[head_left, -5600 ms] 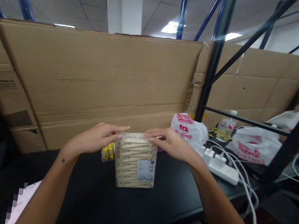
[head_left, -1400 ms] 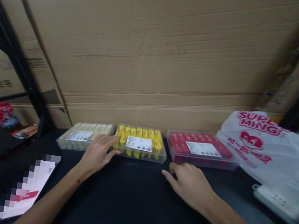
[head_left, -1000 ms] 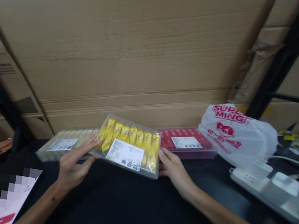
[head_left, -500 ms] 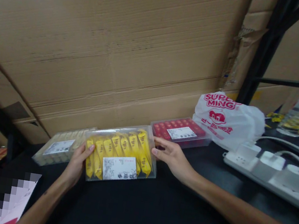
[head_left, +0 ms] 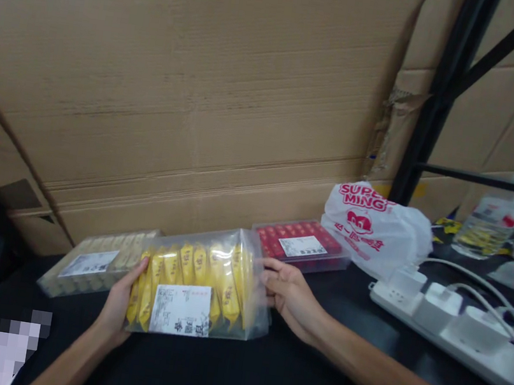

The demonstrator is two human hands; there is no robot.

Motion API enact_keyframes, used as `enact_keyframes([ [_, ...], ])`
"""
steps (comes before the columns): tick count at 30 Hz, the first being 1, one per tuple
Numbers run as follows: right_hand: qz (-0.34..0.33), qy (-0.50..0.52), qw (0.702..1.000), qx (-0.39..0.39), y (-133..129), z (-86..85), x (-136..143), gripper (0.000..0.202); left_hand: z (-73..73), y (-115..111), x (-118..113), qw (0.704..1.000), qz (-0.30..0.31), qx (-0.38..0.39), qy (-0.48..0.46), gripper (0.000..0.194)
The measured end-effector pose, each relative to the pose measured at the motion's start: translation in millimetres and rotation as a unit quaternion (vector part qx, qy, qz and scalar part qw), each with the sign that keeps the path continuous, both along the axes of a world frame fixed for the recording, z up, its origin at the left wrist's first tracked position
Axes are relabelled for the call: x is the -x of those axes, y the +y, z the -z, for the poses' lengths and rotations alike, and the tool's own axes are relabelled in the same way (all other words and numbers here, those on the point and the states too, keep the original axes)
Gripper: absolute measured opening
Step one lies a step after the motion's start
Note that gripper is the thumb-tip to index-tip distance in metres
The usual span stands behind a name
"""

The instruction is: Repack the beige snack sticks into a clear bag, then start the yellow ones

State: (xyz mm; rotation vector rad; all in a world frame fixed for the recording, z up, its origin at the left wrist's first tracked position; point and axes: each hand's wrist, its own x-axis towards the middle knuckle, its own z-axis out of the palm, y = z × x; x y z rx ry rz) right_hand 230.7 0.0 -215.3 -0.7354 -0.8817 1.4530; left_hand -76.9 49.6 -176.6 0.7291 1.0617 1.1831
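A clear plastic box of yellow-wrapped packets (head_left: 186,262), with a white label low on its front, is held up above the black tabletop. My left hand (head_left: 119,297) grips its left edge, thumb in front and the other fingers hidden behind. At the box's right edge is my right hand (head_left: 292,299), its fingers bent closed against the side, partly blurred. Behind on the left lies a clear box of pale packets (head_left: 125,250). Behind on the right sits a clear box of red packets (head_left: 265,235), also labelled.
Brown cardboard (head_left: 203,101) walls the back of the black table (head_left: 191,376). To the right are a white plastic bag (head_left: 377,230) with red print, a white power strip (head_left: 452,337) with chargers and cables, and a clear container (head_left: 486,227). A black metal post (head_left: 438,97) stands behind.
The box of yellow packets has been turned, so more of its right side shows. My right hand's fingers have curled closer together at that side. The camera view has tilted up.
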Motion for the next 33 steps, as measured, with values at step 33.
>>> enact_keyframes([
  [33,0.115,-0.3,0.909,-0.265,-13,-29.9,-31,0.032,-16.1,-26,-26,0.998,0.0,0.014,-0.053,0.044],
])
